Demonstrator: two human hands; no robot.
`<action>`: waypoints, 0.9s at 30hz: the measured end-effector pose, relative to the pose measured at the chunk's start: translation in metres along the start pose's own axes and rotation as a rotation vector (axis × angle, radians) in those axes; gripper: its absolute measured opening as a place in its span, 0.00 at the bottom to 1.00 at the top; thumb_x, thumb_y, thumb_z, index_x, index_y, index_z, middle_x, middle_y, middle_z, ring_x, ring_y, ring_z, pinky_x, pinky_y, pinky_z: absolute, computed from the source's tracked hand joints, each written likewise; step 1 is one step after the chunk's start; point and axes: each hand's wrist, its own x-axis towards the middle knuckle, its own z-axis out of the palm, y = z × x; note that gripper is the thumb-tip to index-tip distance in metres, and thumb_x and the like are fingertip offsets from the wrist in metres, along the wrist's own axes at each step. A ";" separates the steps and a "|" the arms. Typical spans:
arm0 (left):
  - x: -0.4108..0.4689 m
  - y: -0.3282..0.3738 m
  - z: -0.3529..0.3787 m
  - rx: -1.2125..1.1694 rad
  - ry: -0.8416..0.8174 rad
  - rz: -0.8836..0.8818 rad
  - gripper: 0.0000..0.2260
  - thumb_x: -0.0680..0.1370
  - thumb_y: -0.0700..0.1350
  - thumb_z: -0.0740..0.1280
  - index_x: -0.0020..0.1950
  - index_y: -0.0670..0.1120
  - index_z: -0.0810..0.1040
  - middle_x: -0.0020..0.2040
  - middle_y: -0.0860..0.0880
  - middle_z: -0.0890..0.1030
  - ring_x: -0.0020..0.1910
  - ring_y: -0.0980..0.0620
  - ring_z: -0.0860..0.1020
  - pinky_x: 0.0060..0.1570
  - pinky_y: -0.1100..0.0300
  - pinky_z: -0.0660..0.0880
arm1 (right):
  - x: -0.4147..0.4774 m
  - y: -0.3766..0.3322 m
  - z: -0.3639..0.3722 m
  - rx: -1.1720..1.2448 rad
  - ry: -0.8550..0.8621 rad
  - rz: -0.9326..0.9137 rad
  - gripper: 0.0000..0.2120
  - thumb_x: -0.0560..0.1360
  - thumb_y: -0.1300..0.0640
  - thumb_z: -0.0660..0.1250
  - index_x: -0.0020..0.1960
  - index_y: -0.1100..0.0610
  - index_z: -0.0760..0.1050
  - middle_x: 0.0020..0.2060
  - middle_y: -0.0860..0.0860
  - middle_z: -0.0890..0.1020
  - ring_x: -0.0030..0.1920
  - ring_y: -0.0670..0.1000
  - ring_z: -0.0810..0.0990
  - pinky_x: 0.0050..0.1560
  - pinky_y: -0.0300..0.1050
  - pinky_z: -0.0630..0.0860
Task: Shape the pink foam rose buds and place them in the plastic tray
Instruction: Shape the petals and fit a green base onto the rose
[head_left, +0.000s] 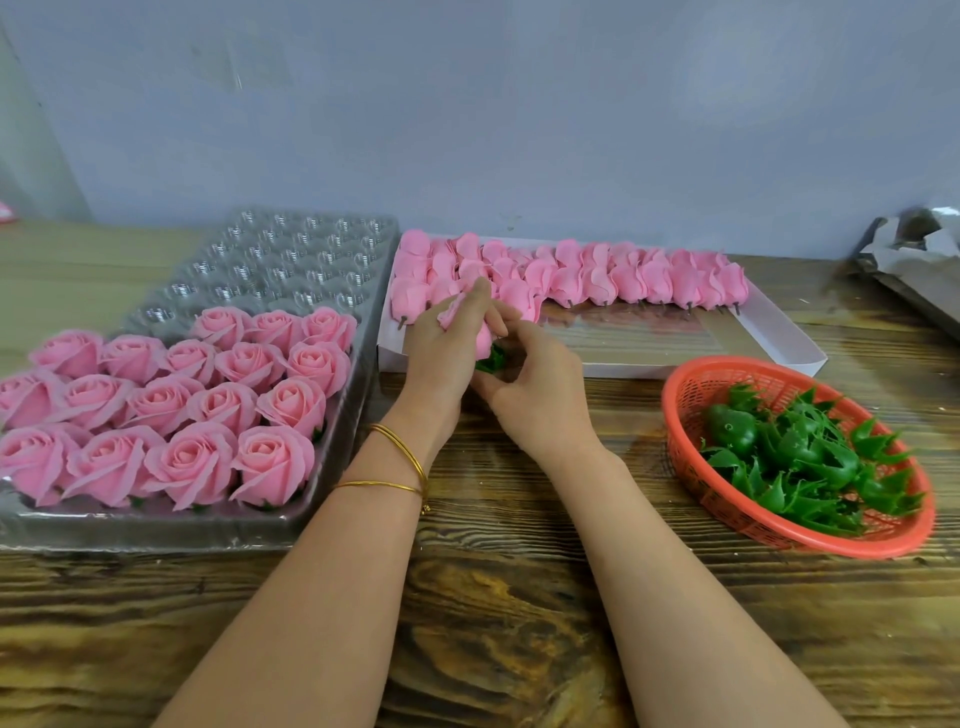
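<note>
Both hands meet at the table's middle around one pink foam rose bud (483, 336). My left hand (447, 353) wraps its petals, fingers curled on top. My right hand (535, 384) pinches the bud's green base (492, 359) from below. Several shaped pink roses (171, 405) fill the near rows of the clear plastic tray (291, 254) on the left; its far cups hold nothing. Unshaped pink buds (623, 278) lie in rows in a white cardboard box (779, 338) behind my hands.
A red plastic basket (691, 384) of green calyx pieces (810, 457) sits at the right. Crumpled grey paper (914, 249) lies at the far right. A grey wall closes the back of the wooden table (519, 597).
</note>
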 end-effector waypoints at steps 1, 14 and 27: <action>0.000 0.000 0.000 0.015 0.009 -0.001 0.19 0.75 0.55 0.64 0.26 0.50 0.75 0.37 0.49 0.82 0.43 0.50 0.80 0.48 0.49 0.76 | 0.000 -0.001 0.000 0.013 0.001 -0.002 0.27 0.69 0.65 0.74 0.67 0.53 0.74 0.50 0.42 0.79 0.51 0.37 0.75 0.47 0.19 0.66; 0.001 -0.001 0.000 0.036 0.028 0.072 0.21 0.80 0.50 0.63 0.27 0.51 0.79 0.35 0.53 0.83 0.40 0.57 0.81 0.50 0.53 0.77 | -0.001 -0.001 -0.001 0.111 -0.002 0.064 0.25 0.67 0.66 0.76 0.62 0.56 0.77 0.40 0.35 0.76 0.39 0.28 0.76 0.41 0.21 0.69; 0.002 0.000 0.000 0.033 0.074 0.059 0.18 0.78 0.53 0.63 0.30 0.51 0.81 0.38 0.50 0.83 0.45 0.50 0.81 0.54 0.50 0.76 | 0.002 0.004 0.001 0.088 -0.010 0.115 0.22 0.67 0.65 0.76 0.52 0.47 0.71 0.38 0.38 0.77 0.36 0.35 0.77 0.39 0.23 0.70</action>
